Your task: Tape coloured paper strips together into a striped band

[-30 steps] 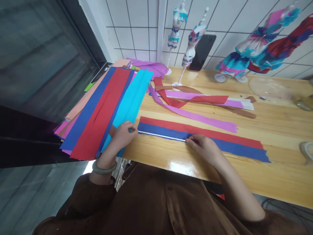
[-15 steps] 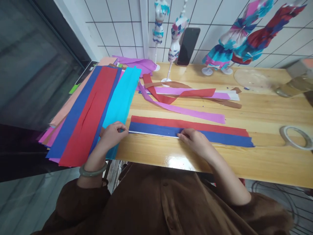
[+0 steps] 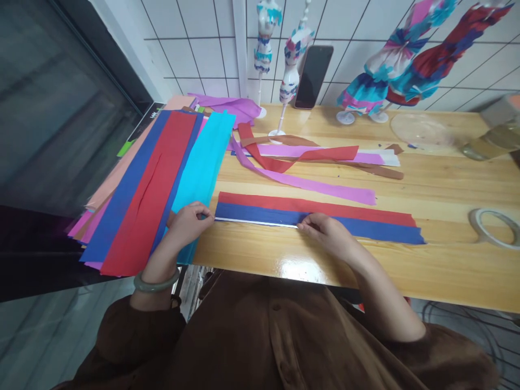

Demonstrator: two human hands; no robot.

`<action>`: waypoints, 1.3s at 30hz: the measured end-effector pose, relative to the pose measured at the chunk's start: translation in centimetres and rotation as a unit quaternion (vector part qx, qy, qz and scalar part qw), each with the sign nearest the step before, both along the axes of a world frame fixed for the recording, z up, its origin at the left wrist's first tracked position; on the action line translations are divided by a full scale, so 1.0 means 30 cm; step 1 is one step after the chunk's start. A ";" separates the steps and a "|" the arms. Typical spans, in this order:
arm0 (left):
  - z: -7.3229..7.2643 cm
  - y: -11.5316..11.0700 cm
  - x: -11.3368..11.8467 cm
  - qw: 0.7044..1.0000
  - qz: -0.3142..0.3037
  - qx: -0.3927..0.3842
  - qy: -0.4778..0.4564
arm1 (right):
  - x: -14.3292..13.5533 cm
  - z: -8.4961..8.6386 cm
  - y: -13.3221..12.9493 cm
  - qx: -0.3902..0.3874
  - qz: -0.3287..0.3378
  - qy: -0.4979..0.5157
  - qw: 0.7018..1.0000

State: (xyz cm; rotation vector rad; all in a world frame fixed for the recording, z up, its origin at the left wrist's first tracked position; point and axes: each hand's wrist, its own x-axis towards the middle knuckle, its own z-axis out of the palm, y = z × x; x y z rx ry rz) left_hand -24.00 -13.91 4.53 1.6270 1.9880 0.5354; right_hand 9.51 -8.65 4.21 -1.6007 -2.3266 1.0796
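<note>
A long blue crepe paper strip [image 3: 377, 231] lies flat across the table, with a red crepe paper strip [image 3: 357, 212] showing along its far edge. Along the near edge of the blue one runs a narrow white tape strip [image 3: 255, 221]. My left hand [image 3: 189, 223] pinches the tape's left end, just past the paper's end. Thumb and fingers of my right hand [image 3: 325, 232] are closed on the tape near the middle of the paper, resting at the blue edge. Fingertip details are too small to see fully.
Stacked coloured crepe paper [image 3: 150, 189] overhangs the table's left front edge. Loose strips [image 3: 309, 184] lie behind the paper. Small dress-form stands [image 3: 289, 70], a phone [image 3: 313, 76] and paper-dressed figures [image 3: 374, 81] line the tiled wall. A tape roll [image 3: 498, 244] lies right.
Both hands keep nearly the same pinch at the same places. The whole view has shifted very slightly; the paper strips stay where they were.
</note>
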 end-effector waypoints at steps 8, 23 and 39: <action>0.007 -0.001 0.007 0.999 -0.016 -0.002 0.039 | -0.009 0.010 0.000 0.005 -0.001 -0.018 1.000; 0.007 0.001 0.014 0.997 -0.004 -0.006 0.080 | -0.019 0.017 -0.006 0.021 -0.010 -0.049 0.999; -0.024 0.006 0.008 0.996 -0.002 0.009 0.088 | -0.031 0.022 -0.011 0.028 -0.015 -0.079 0.996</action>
